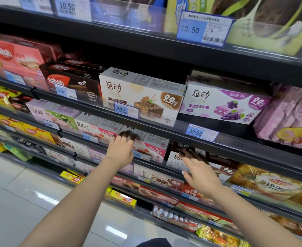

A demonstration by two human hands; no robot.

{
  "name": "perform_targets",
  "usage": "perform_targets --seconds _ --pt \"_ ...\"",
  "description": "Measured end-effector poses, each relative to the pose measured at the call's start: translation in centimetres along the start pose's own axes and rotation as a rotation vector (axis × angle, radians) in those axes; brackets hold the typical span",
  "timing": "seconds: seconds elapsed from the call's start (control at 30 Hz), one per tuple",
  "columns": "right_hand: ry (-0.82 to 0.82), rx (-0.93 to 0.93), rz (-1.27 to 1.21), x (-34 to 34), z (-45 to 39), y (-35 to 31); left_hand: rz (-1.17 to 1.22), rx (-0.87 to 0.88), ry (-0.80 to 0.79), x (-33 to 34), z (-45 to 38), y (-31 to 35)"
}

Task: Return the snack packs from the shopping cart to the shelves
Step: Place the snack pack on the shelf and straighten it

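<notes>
Dark shelves [164, 125] w/ rows of snack boxes; pink-and-white snack box [152, 145] sits on third shelf, L hand [120, 150] fingers straight on its top, R hand [198, 172] relaxed, fingertips at brown box [219, 161] beside it.

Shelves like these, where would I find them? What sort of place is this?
Most likely a supermarket snack aisle: tiered shelves stocked with boxed wafers and price tags clipped along the shelf edges.
</notes>
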State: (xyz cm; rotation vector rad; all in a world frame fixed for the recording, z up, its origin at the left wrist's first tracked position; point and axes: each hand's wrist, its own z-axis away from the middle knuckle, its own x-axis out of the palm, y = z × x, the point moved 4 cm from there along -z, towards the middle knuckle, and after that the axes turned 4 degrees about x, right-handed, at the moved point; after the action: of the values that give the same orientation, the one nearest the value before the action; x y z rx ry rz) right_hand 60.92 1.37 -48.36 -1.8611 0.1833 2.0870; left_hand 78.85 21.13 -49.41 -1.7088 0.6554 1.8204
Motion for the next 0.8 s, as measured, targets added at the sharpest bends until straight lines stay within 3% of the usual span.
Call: perform_targets --seconds 0.2,0.4,0.6,0.8 --pt "-0.011 -0.132 -0.05 -0.5 0.7 1.0 0.016 0.001 0.083 0.0 1.9 2.4" --pt "0.024 -0.441 -0.088 -1.8 2.4 1.2 0.09 -0.034 0.234 -0.6 7.9 6.2" --pt "0.09 -0.764 -0.145 -0.9 4.9 -1.6 0.162 -0.189 0.326 -1.0 16.6 9.2" --pt "0.033 -1.011 -0.213 1.6 7.8 -8.3 0.184 -0.462 0.329 -0.2 26.7 9.4"
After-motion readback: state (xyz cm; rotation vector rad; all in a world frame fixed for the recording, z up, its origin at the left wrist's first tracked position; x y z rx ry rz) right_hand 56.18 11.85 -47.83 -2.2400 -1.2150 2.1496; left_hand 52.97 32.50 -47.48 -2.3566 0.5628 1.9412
